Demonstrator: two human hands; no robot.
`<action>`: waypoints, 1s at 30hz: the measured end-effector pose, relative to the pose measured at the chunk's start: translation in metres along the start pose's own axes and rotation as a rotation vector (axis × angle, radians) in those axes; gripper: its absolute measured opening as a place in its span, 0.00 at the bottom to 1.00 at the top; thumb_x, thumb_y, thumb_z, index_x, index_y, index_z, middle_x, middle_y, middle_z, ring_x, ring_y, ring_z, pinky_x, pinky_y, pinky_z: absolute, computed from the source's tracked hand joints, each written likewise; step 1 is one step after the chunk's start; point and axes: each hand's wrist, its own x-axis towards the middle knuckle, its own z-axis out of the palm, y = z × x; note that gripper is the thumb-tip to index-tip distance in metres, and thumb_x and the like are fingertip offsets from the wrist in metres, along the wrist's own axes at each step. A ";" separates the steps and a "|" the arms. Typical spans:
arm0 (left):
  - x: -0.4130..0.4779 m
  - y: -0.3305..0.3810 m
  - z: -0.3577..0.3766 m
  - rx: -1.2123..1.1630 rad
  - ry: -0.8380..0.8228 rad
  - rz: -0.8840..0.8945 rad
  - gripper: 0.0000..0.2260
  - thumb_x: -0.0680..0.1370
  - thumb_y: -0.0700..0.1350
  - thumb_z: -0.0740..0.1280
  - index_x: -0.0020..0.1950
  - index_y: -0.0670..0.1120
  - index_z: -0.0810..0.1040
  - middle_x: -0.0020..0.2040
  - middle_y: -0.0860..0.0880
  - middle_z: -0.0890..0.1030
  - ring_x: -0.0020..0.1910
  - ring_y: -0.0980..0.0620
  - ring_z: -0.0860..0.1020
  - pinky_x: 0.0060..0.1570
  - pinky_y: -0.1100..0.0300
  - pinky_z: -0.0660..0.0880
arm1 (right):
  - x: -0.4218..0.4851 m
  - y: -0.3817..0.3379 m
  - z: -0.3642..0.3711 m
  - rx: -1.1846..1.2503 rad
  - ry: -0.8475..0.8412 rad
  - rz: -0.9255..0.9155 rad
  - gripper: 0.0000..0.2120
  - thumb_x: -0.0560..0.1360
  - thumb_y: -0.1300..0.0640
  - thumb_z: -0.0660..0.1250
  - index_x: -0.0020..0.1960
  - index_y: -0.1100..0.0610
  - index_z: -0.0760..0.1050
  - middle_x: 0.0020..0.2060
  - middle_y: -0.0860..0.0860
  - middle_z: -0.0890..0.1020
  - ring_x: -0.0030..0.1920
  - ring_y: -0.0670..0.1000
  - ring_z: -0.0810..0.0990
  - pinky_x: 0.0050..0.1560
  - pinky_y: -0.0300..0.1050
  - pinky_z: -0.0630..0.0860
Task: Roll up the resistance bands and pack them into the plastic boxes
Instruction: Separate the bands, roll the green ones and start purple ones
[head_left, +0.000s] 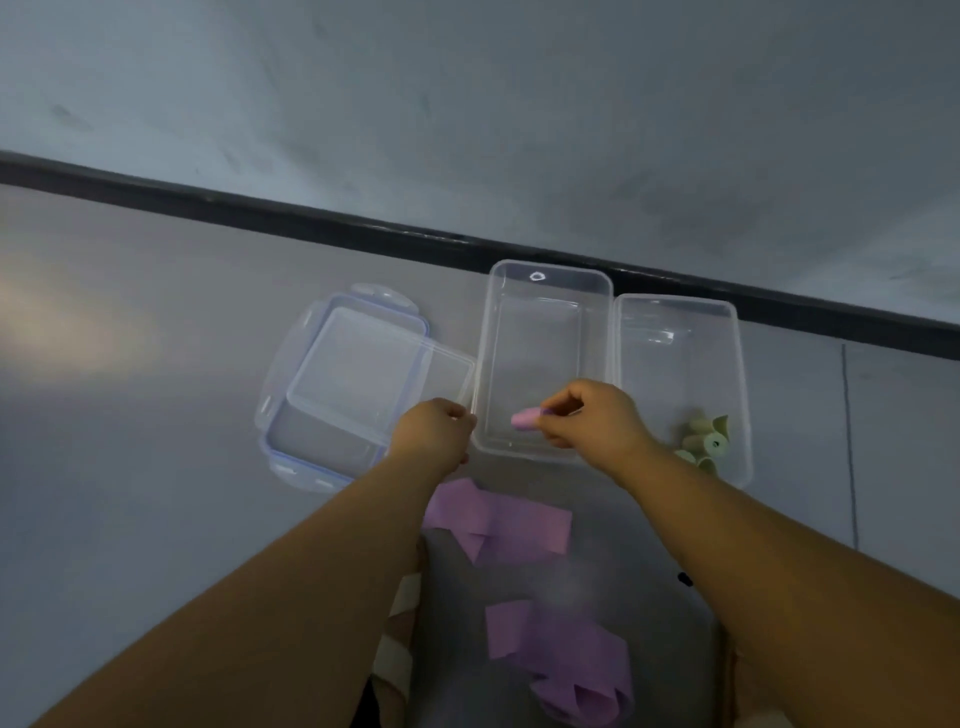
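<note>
Pink roll (525, 419) is pinched by the right hand (597, 415) over the box (543, 291); the grip of the left hand (434, 431) at the rim is unclear. Soft and springy, it is judged best held across the coils.

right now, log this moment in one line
right hand: pinches pink roll at middle box | left hand: curled at its rim | right box: green rolls | purple bands: unrolled

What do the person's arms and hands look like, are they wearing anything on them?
The left arm and right arm are bare right to the picture's edge: no sleeves, watch or bracelet show. The left hand and right hand have no gloves, and I can't make out any rings, though the picture is dim and a bit blurry.
</note>
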 end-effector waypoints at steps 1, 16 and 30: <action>0.008 -0.003 0.003 0.006 0.015 0.008 0.12 0.78 0.44 0.64 0.60 0.41 0.76 0.48 0.37 0.82 0.44 0.39 0.82 0.52 0.48 0.78 | 0.010 0.003 0.007 -0.034 -0.007 0.002 0.14 0.65 0.53 0.78 0.41 0.60 0.77 0.39 0.54 0.84 0.42 0.54 0.83 0.48 0.50 0.81; 0.035 -0.022 0.017 -0.158 -0.028 -0.065 0.11 0.78 0.37 0.63 0.59 0.41 0.77 0.32 0.44 0.76 0.30 0.49 0.77 0.35 0.58 0.77 | 0.056 0.025 0.062 -0.398 -0.067 -0.030 0.09 0.71 0.55 0.71 0.44 0.60 0.81 0.44 0.56 0.83 0.45 0.54 0.79 0.38 0.42 0.70; 0.037 -0.024 0.016 -0.194 -0.055 -0.084 0.11 0.79 0.38 0.63 0.61 0.41 0.76 0.33 0.45 0.77 0.30 0.49 0.77 0.35 0.57 0.77 | 0.062 0.031 0.062 -0.255 -0.165 -0.058 0.07 0.73 0.60 0.69 0.50 0.58 0.82 0.46 0.56 0.84 0.47 0.55 0.82 0.54 0.51 0.77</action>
